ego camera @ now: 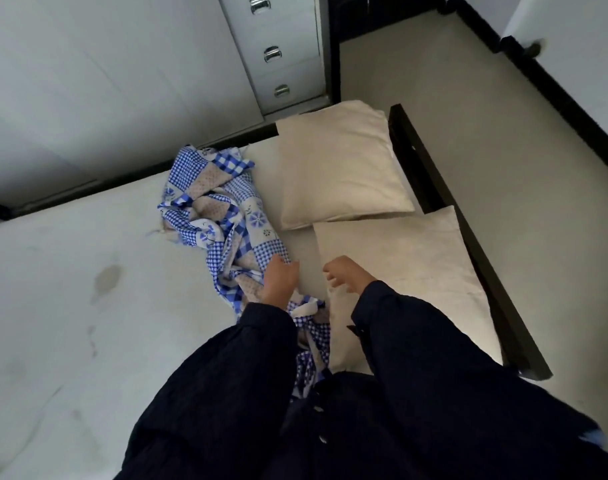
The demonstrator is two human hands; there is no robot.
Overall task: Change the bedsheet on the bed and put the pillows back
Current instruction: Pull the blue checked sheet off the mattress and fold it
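- The bare mattress (88,254) fills the left and centre of the head view. Its pale surface is uncovered and shows several dull stains.
- A beige floor (469,116) lies to the right of the bed, past the dark bed frame (406,147) that runs along the mattress edge.
- The far pillow (340,164), cream in colour, lies flat on the mattress against the frame. One corner sits near a grey metal drawer cabinet (278,32).
- The near pillow (406,268), of the same colour, lies flat just below the far one, and their edges meet.
- The bedsheet (223,209), a blue-and-white checked patchwork, lies crumpled in a long heap on the mattress, just left of both pillows. It runs from the top edge of the mattress down to the person's body.
- Dark sleeves (226,375) cover both arms to the wrists.
- The left hand (280,280) rests on the bedsheet, back upward. Its fingers (288,265) are held together and curled down around a fold of the cloth.
- The right hand (346,275) hovers over the near pillow's left corner. Its fingers (332,271) are loosely bent, slightly apart, and hold nothing.
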